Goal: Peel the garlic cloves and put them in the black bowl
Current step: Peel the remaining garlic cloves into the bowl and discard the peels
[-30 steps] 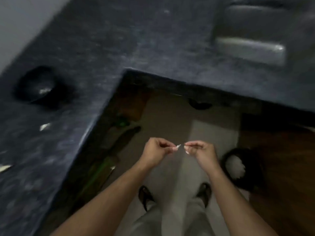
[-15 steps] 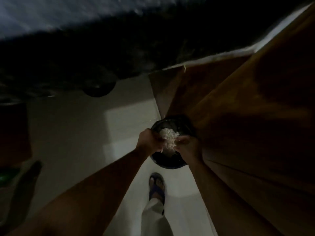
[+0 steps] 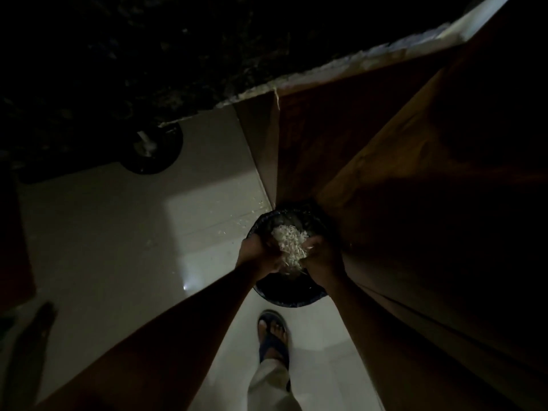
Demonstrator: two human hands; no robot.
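I am looking down at a black bin (image 3: 292, 295) on the floor, with a heap of pale garlic skins (image 3: 289, 244) inside it. My left hand (image 3: 261, 253) and my right hand (image 3: 321, 259) hover close together just over the heap, fingers curled inward toward each other. The dim light hides whatever the fingers hold. No garlic clove can be made out. The black bowl and the countertop are out of view.
A brown wooden cabinet (image 3: 385, 173) rises right beside the bin. Pale floor tiles (image 3: 133, 232) carry scattered skin scraps (image 3: 246, 218). A dark round object (image 3: 154, 152) sits under the dark counter edge. My sandalled foot (image 3: 272, 333) stands just behind the bin.
My view swung from the countertop down to the floor bin. Both hands went from pinching pale pieces in mid-air to hovering low over the skin heap, a little closer than half a second ago.
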